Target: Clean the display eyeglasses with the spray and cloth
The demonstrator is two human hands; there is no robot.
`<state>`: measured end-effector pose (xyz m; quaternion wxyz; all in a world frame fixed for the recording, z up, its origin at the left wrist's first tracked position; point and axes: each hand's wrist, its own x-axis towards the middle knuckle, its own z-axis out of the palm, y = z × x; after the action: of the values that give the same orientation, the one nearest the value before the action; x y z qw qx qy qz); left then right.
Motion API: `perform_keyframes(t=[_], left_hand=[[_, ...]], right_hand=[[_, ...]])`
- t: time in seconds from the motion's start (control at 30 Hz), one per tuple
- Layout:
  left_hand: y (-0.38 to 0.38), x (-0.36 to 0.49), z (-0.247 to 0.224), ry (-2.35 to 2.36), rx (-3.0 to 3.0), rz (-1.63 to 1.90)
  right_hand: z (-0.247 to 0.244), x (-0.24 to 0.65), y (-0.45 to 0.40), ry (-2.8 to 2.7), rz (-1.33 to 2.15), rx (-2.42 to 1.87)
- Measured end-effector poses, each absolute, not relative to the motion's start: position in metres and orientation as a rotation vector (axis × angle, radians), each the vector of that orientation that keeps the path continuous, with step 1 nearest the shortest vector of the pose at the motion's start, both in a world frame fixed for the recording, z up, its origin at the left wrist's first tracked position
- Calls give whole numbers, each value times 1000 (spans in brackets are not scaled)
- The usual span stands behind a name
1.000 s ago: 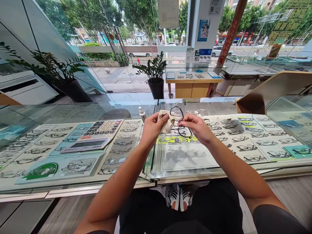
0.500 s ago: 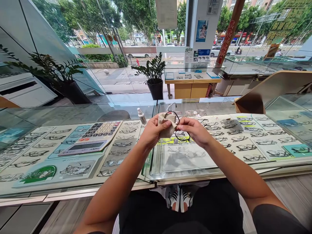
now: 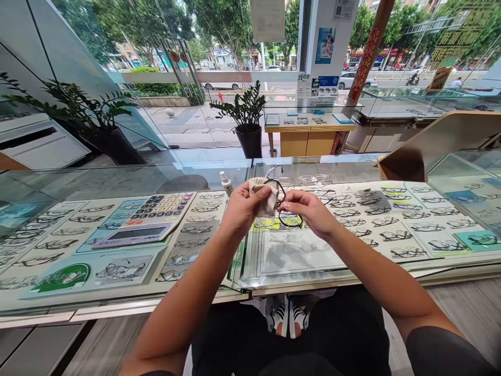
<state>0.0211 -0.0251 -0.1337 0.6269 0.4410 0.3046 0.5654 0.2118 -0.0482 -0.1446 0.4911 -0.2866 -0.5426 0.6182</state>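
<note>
A beige cloth (image 3: 267, 207) is pinched in my left hand (image 3: 243, 206), folded over one lens side of a pair of black-framed glasses (image 3: 290, 219). My right hand (image 3: 309, 210) grips the same glasses near the middle of the frame with thumb and fingers. The other rim hangs below, between my hands, above the glass counter. Whatever part of the glasses lies inside the cloth is hidden. A small white spray bottle (image 3: 226, 183) stands just behind my left hand.
Rows of glasses lie in the glass display counter (image 3: 297, 279). A large calculator (image 3: 146, 222) rests at the left. A wooden board (image 3: 442, 138) stands at the right. Beyond the counter are a potted plant (image 3: 249, 138) and a small display table (image 3: 309, 128).
Both hands have shifted slightly left. The cloth is bunched differently around the lens, and the lower rim of the glasses has moved a little left.
</note>
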Motion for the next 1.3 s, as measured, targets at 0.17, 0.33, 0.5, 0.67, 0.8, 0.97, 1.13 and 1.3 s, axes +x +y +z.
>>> perform_keyframes(t=[0.17, 0.33, 0.5, 0.67, 0.8, 0.97, 1.13, 1.3], left_hand=[[-27, 19, -134, 708, 1058, 1191], [-32, 23, -136, 736, 1171, 1190], [-36, 28, -138, 835, 1174, 1313], [-35, 28, -139, 879, 1223, 1357], [-29, 23, -140, 800, 1235, 1355], [-26, 13, -134, 669, 1293, 1184], [-31, 18, -135, 688, 1256, 1194], [-32, 26, -146, 784, 1327, 1388]], right_hand=[[-144, 211, -49, -1283, 1502, -708], [-144, 209, -48, -1235, 1506, -707], [-151, 205, -49, -1298, 1526, -694], [-153, 202, -51, -1399, 1459, -695], [-146, 205, -52, -1430, 1443, -693], [-141, 215, -49, -1441, 1455, -720], [-146, 214, -47, -1354, 1500, -720], [-143, 206, -53, -1392, 1476, -694]])
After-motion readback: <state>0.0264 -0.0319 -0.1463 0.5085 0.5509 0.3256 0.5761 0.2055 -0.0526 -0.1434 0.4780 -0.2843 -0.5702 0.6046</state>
